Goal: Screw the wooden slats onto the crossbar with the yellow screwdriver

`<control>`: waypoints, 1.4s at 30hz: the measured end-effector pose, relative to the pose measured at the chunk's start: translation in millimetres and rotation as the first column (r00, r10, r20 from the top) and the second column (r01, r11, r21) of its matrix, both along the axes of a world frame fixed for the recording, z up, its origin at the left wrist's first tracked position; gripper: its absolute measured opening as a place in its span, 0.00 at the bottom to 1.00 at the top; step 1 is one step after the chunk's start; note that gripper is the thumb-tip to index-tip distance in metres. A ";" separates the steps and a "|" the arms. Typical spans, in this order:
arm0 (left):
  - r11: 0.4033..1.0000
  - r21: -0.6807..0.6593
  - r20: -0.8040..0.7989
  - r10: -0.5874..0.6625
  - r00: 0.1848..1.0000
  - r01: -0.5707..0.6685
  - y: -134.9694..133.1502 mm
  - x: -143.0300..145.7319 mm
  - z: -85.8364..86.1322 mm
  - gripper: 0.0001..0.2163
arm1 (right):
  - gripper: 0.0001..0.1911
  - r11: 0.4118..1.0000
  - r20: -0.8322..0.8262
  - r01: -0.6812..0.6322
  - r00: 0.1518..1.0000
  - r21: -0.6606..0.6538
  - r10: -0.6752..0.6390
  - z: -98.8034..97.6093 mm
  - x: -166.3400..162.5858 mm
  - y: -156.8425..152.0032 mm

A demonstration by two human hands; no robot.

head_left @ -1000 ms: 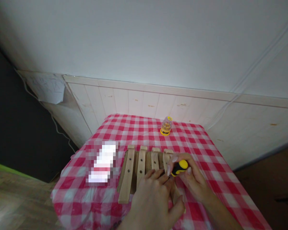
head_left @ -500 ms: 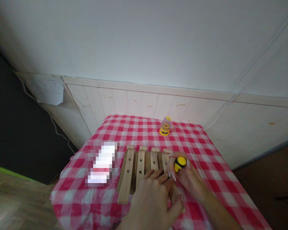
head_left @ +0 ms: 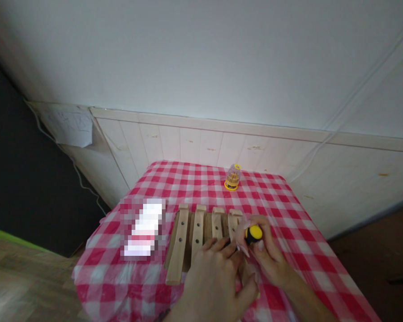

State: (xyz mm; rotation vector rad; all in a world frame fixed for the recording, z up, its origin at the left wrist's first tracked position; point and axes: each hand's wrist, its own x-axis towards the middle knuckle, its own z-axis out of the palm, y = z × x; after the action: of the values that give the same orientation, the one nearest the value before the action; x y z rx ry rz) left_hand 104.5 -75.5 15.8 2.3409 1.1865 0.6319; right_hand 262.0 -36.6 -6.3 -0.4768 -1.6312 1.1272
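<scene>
Our right hand is closed around a yellow-and-black screwdriver handle, with the fingers and thumb wrapped about it and the handle's round end showing at about 1 o'clock from the knuckles. Its shaft and tip are hidden behind our fingers, so we cannot tell whether the tip meets a screw. Our left hand lies just beside the right, its fingers curled over the slatted wooden frame. We cannot tell whether that hand grips the wood firmly or only rests on it.

The frame lies flat on the table, under our hands, with four pale slats side by side and dark holes along them. Its rightmost slat passes beneath both hands. A red-and-white gingham cloth covers the table. At about 12 o'clock from the frame, near the far edge of the cloth, stands a small clear container with a yellow base. A pixelated white-and-red item lies at about 9 o'clock, just beside the frame. Behind the table rises white wood paneling, with a sheet of paper fixed at about 10 o'clock.
</scene>
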 end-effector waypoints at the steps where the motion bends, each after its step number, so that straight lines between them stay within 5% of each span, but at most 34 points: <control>1: 1.000 -0.002 -0.004 0.004 1.000 -0.004 0.2 0.0 0.1 0.08 | 0.17 0.999 -0.012 -0.014 1.000 -0.044 0.013 -1.3 -0.5 0.0; 5: 1.000 -0.006 0.008 0.011 1.000 -0.011 0.8 -0.1 -0.7 0.08 | 0.26 0.983 -0.046 -0.049 0.998 -0.179 0.041 -5.0 0.3 0.7; 10: 0.999 -0.038 0.009 0.005 1.000 -0.005 2.1 0.4 0.0 0.07 | 0.23 0.992 0.036 -0.039 0.998 -0.123 0.044 -7.2 3.3 -0.6; 18: 0.999 -0.042 0.038 0.005 0.999 -0.003 2.3 1.0 -1.0 0.09 | 0.16 0.980 -0.148 -0.078 0.988 -0.185 0.051 -9.5 5.2 2.9; 29: 0.999 -0.049 -0.013 0.002 1.000 -0.003 1.4 -0.3 0.9 0.08 | 0.07 0.985 -0.090 -0.145 0.986 -0.094 0.137 -0.3 1.3 -1.2; 33: 0.999 -0.038 0.011 -0.001 1.000 0.001 0.9 0.0 -2.0 0.09 | 0.10 0.990 -0.120 -0.074 0.991 -0.123 0.059 -3.7 -1.5 -1.6; 38: 0.999 -0.041 0.029 0.007 1.000 -0.006 0.7 -0.2 -2.7 0.09 | 0.25 0.948 -0.137 0.000 0.989 -0.319 -0.046 -5.5 -4.4 -0.1; 42: 0.999 -0.052 0.042 -0.003 0.999 0.005 0.6 -0.7 -0.5 0.10 | 0.17 0.982 -0.104 0.025 0.994 -0.189 -0.045 -14.2 1.8 3.0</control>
State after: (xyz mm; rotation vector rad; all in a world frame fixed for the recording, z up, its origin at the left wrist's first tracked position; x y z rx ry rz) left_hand 103.8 -74.9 15.3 2.2752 1.1660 0.6374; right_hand 263.8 -33.6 -20.5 -0.5540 -1.4250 1.2648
